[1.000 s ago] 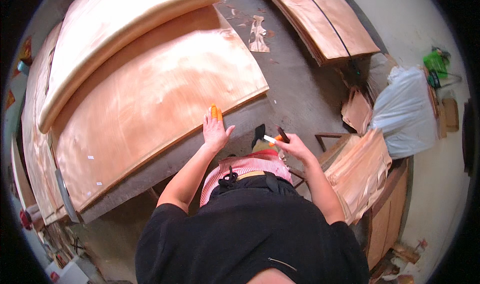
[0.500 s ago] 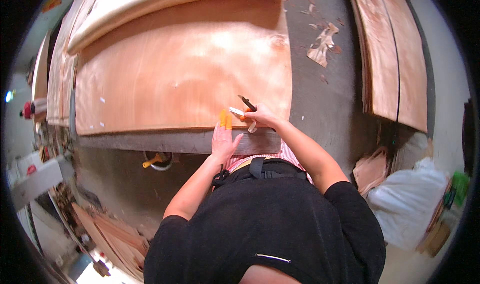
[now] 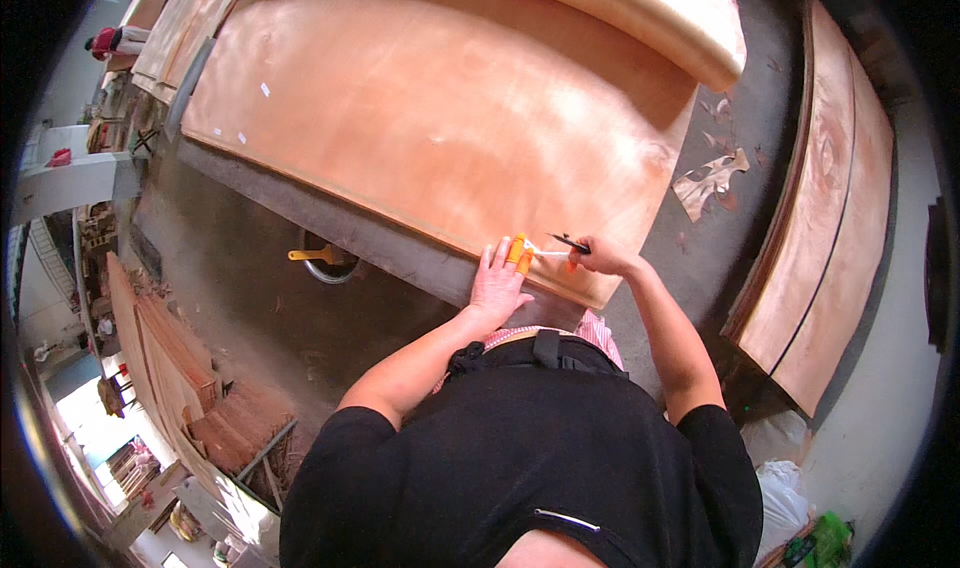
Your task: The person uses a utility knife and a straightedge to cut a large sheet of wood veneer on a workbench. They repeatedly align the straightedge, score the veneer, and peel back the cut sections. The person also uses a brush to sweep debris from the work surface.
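My left hand (image 3: 497,286) lies flat with its fingers stretched out over the near edge of a stack of thin wood veneer sheets (image 3: 420,118). Orange finger covers (image 3: 519,254) wrap two of its fingers. To its right, my right hand (image 3: 604,256) is closed around a dark, pointed knife (image 3: 570,241), its tip toward the left. A narrow white strip (image 3: 550,255) runs between the covered fingertips and my right hand; whether the left fingers pinch it I cannot tell. Something orange shows under the right fingers.
A rolled-back veneer sheet (image 3: 640,18) crosses the far side. A yellow-handled brush (image 3: 312,256) rests at a round pan (image 3: 335,268) below the table. Another veneer stack (image 3: 820,208) stands right, with scraps (image 3: 710,183) on the floor. A person (image 3: 115,41) is far left.
The view has turned, so the veneer stack now slants down to the right. My left fingers have come close to the white strip, and the knife points more flatly leftward.
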### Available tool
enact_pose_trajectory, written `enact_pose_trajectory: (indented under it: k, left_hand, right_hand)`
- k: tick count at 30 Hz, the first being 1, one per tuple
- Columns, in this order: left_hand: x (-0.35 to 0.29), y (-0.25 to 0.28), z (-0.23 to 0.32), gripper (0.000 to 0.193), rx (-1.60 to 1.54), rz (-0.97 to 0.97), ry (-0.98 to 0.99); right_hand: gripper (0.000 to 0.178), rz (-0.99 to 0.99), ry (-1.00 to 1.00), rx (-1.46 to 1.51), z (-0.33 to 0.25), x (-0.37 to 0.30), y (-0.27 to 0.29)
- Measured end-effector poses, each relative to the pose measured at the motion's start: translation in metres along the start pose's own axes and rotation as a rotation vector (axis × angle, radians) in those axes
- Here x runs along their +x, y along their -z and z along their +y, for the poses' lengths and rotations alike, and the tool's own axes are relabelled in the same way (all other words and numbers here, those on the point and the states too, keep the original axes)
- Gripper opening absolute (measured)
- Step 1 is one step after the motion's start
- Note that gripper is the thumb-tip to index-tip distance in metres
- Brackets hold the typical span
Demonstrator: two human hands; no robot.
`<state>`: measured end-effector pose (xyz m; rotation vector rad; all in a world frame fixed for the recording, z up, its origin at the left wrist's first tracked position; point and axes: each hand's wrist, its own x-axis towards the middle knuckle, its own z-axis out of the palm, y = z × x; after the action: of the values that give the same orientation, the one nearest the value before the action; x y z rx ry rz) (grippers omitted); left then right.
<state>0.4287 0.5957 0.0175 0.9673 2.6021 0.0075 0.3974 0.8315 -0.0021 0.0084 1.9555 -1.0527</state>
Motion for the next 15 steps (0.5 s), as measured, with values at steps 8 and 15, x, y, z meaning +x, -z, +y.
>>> enact_pose_trajectory:
  k: [8, 15]
  left_hand:
    - [0.0, 0.005, -0.009, 0.07, -0.152, 0.067, -0.02]
    - [0.032, 0.016, -0.037, 0.044, -0.385, 0.371, -0.043]
  right_hand:
    - [0.018, 0.09, 0.047, 0.426, -0.036, -0.015, 0.052]
    - [0.022, 0.295, -0.021, 0.721, -0.02, 0.03, 0.024]
